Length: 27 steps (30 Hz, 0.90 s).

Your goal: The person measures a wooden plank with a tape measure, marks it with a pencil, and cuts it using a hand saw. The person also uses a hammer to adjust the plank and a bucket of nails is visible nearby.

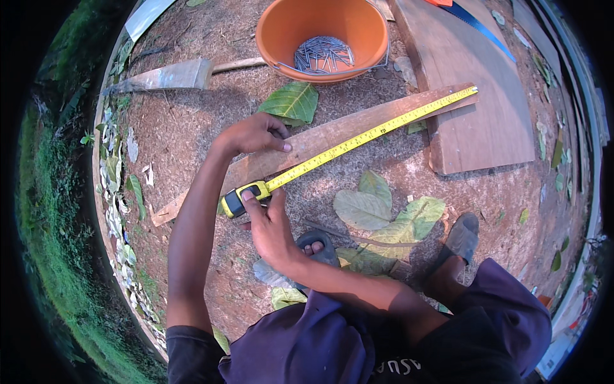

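A narrow wooden plank (pixel 332 132) lies slantwise before me, its far right end over a wide wooden board (pixel 489 128). My left hand (pixel 252 136) grips the plank near its middle, thumb on top, the other fingers partly hidden. A yellow and black tape measure (pixel 246 198) sits in my right hand (pixel 272 233), by the plank's near edge. Its yellow blade (pixel 358 139) is drawn out along the plank, with the end hook at the plank's right tip.
Beyond the plank stands an orange bucket (pixel 268 38) with many nails (pixel 323 54) inside. A flat-bladed tool (pixel 163 77) with a wooden handle lies left of it. A blue-bladed handsaw (pixel 480 25) rests on the board. Large leaves (pixel 364 210) lie near my sandalled feet (pixel 462 240).
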Available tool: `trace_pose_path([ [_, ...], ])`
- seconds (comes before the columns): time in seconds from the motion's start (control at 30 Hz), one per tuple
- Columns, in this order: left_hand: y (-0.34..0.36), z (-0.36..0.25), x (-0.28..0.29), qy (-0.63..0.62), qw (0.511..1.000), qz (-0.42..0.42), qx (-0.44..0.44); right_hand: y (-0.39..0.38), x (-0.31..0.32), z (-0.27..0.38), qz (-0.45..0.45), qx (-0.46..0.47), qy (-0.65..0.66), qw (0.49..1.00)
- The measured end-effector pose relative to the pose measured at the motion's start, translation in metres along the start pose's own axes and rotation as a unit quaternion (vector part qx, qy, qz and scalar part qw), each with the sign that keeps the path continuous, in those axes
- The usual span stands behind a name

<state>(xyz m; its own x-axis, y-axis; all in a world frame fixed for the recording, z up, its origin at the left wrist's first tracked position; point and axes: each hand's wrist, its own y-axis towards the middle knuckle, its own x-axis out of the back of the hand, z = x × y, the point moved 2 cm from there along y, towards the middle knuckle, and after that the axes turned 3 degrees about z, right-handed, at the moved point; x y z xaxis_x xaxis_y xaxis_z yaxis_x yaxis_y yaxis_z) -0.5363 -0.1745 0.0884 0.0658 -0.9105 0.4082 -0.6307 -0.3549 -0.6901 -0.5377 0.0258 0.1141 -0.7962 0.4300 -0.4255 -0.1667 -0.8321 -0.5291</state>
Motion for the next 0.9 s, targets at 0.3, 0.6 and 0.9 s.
trace_pose_path([
  [0.3,0.010,0.036,-0.016,-0.155,0.984,-0.044,-0.079,-0.031,0.052,-0.027,0.004,0.056,-0.033,0.998],
  [0.6,0.008,0.038,-0.020,-0.181,0.978,-0.070,-0.078,-0.002,0.123,0.017,-0.094,0.145,-0.006,0.985],
  [0.9,0.009,0.042,-0.027,-0.199,0.974,-0.079,-0.070,0.002,0.168,0.033,-0.180,0.083,-0.049,0.979],
])
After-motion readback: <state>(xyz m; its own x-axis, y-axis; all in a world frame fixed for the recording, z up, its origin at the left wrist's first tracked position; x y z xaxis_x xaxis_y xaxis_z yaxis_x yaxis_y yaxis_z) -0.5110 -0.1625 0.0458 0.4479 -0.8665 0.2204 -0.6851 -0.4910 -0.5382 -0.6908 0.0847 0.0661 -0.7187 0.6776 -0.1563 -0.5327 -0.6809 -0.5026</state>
